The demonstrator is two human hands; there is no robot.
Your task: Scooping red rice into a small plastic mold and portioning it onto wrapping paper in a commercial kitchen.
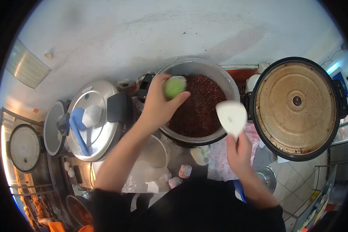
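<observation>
My left hand (159,107) is over the left side of a large rice cooker pot (233,87), its fingers and thumb around a small round green thing (175,87) with a pale rim; motion blur hides what it is. Dark reddish-brown cooked grains (203,107), like dark rice, fill the lower part of the pot. In my right hand (240,153) is a white rice paddle (232,116), gripped by its handle with the blade raised at the pot's right front rim. The cooker's stained, brownish lid (295,127) stands open to the right.
Left of the pot sits a closed silver cooker (95,136) with a blue paddle (78,133) on its lid. A translucent tub (153,156), printed paper sheets (217,166) and wrapped bundles (185,171) lie in front. Another person's hand (44,221) shows at lower left.
</observation>
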